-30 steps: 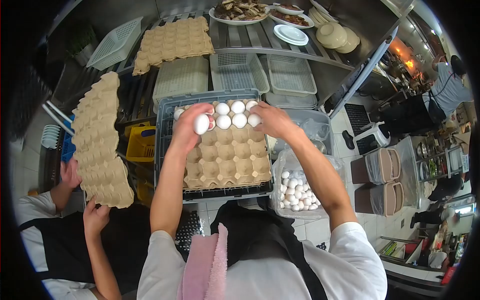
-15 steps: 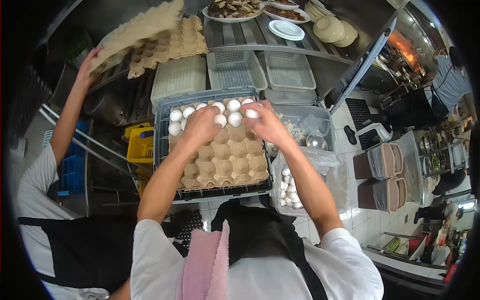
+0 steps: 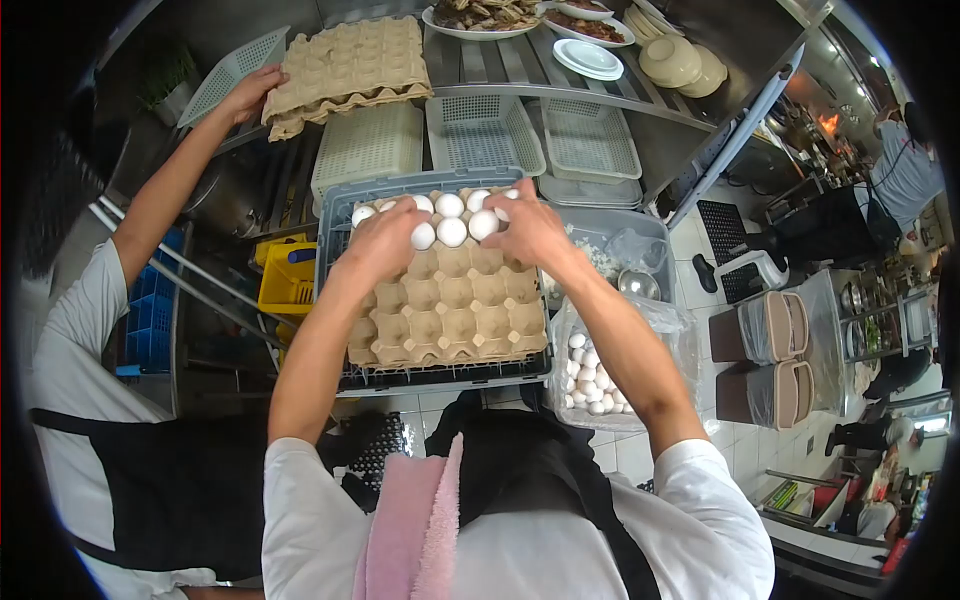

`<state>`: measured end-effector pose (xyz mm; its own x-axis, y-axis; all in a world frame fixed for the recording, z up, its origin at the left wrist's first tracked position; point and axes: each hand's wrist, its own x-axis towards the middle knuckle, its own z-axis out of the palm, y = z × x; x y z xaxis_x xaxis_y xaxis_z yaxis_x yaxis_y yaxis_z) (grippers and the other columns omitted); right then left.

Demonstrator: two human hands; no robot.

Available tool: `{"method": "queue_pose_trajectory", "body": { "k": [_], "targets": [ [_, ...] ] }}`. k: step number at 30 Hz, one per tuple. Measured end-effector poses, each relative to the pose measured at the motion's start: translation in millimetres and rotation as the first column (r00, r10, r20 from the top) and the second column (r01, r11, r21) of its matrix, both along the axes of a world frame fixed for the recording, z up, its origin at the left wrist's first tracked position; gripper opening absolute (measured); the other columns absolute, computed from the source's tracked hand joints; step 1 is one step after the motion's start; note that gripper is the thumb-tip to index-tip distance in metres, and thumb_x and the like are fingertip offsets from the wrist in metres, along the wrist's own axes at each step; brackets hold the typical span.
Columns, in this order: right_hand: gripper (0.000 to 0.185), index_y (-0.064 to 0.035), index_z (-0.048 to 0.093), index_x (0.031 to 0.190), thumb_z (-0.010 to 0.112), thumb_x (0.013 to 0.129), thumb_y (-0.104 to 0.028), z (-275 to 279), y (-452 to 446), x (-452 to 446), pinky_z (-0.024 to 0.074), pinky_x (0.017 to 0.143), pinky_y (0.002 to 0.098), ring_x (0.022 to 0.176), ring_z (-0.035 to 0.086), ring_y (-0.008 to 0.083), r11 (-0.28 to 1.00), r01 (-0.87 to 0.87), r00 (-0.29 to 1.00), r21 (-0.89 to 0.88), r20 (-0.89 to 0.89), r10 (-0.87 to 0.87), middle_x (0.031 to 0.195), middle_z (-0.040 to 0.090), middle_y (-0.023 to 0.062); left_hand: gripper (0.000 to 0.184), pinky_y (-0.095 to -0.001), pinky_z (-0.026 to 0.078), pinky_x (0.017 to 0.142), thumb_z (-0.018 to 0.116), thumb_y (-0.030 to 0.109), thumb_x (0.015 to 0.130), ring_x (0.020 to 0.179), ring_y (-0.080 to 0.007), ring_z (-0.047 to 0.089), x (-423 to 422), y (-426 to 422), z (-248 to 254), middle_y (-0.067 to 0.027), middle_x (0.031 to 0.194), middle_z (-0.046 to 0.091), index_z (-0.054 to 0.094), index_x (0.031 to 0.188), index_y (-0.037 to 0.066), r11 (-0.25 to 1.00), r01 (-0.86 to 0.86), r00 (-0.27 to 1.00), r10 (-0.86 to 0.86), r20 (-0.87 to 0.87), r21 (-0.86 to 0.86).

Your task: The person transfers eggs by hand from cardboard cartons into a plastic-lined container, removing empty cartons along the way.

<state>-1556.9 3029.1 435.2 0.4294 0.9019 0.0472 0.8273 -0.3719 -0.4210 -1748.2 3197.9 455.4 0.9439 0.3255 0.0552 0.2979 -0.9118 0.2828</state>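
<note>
- My two hands (image 3: pixel 385 242)
- One uppermost cardboard egg tray (image 3: pixel 450 310) before me
- At least eight white eggs (image 3: pixel 452 231) in it
- At least three perforated baskets (image 3: pixel 482 140) under the shelf (image 3: pixel 482 68)
- Two brown bins (image 3: pixel 735 335) to my right
- One pink towel (image 3: pixel 405 525)

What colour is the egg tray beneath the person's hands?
The egg tray is light brown, seen best in the head view.

Eggs (image 3: pixel 452 232): brightly lit, near-white.
Steel shelf (image 3: pixel 480 65): dull reflections; dark shadow beneath.
Flame (image 3: pixel 828 123): small orange bright spot.
Floor tiles (image 3: pixel 735 430): patchy glare.
Kitchen background (image 3: pixel 880 330): compressed, tilted, soft in detail.
Frame edges: curved fisheye distortion, black vignette.
</note>
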Motion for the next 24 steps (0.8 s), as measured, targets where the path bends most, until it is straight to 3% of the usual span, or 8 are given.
{"method": "queue_pose_trajectory", "body": {
  "k": [2,4,10,15,17,21,22,24],
  "targets": [
    [0.062,-0.0151,0.063,0.13,0.085,0.073,-0.025,-1,-14,8,0.0597,0.078,0.0401,0.098,0.07,0.0297,0.989,0.031,0.995,0.147,-0.097,-0.017,0.132,0.051,0.0159,0.044,-0.0459,0.052,0.092,0.072,0.005,0.076,0.11,-0.0366,0.062,6,-1,-11,-0.0149,0.121,0.06,0.064,0.12,0.003,0.999,0.018,0.998,-0.016,-0.053,0.04],
    [0.057,-0.0106,0.06,0.131,0.082,0.081,-0.025,7,-38,14,0.0583,0.061,0.034,0.09,0.069,0.0194,0.942,0.235,0.65,0.24,-0.759,0.031,0.122,0.061,0.0089,0.045,-0.0463,0.052,0.091,0.073,0.005,0.076,0.11,-0.0372,0.062,8,0,-11,-0.0155,0.121,0.059,0.063,0.12,0.003,0.996,0.036,0.993,-0.027,-0.113,0.077],
    [0.048,-0.0088,0.055,0.132,0.074,0.091,-0.023,-40,-165,53,0.0509,0.048,0.0248,0.079,0.066,0.0132,0.775,0.554,0.031,0.306,-0.937,0.347,0.114,0.063,0.0026,0.034,-0.0455,0.051,0.086,0.083,0.017,0.071,0.101,-0.0393,0.063,13,17,-9,-0.0188,0.1,0.065,0.068,0.096,0.0,0.997,0.067,0.997,-0.068,0.024,0.023],
    [0.054,-0.0103,0.057,0.132,0.079,0.087,-0.032,-146,-298,84,0.0515,0.049,0.0274,0.079,0.065,0.0116,0.741,0.652,0.039,-0.161,-0.969,-0.246,0.108,0.063,0.0022,0.052,-0.026,0.054,0.07,0.08,0.017,0.077,0.085,-0.0166,0.066,-16,0,23,-0.012,0.109,0.068,0.062,0.123,0.001,0.784,-0.07,0.929,0.277,0.247,-0.617],
    [0.071,-0.0115,0.052,0.139,0.083,0.08,-0.037,-222,-342,88,0.059,0.057,0.0366,0.089,0.064,0.0153,0.654,0.617,0.059,-0.438,-0.803,-0.593,0.113,0.062,0.0043,0.057,-0.0243,0.055,0.064,0.078,0.011,0.076,0.084,-0.017,0.067,-22,-46,28,-0.0127,0.111,0.067,0.057,0.128,0.001,0.428,0.17,0.878,0.343,0.333,-0.888],
    [0.08,-0.0101,0.057,0.138,0.088,0.071,-0.042,-308,-387,63,0.0628,0.065,0.0445,0.101,0.065,0.0321,0.578,0.549,0.192,-0.604,-0.582,-0.79,0.121,0.062,0.0152,0.063,-0.0253,0.053,0.057,0.077,0.01,0.076,0.071,-0.0144,0.064,35,-212,-12,-0.0111,0.104,0.066,0.053,0.134,0.003,0.156,0.155,0.917,0.345,0.201,-0.976],
    [0.077,-0.0103,0.059,0.135,0.088,0.07,-0.04,-320,-388,55,0.0625,0.069,0.0464,0.101,0.066,0.034,0.578,0.534,0.286,-0.617,-0.511,-0.81,0.127,0.059,0.018,0.062,-0.0257,0.051,0.056,0.075,0.007,0.079,0.068,-0.0139,0.062,56,-239,-33,-0.0098,0.101,0.065,0.052,0.137,0.004,-0.018,0.088,0.978,0.189,0.083,-0.996],
    [0.073,-0.0115,0.06,0.134,0.087,0.07,-0.037,-364,-386,39,0.0601,0.079,0.0491,0.102,0.066,0.0391,0.626,0.458,0.516,-0.631,-0.385,-0.765,0.138,0.048,0.0244,0.052,-0.0249,0.048,0.056,0.069,0.002,0.086,0.062,-0.0124,0.06,97,-285,-117,-0.0074,0.099,0.066,0.055,0.136,0.002,-0.008,-0.074,0.997,0.0,-0.074,-0.997]
  ]
}}
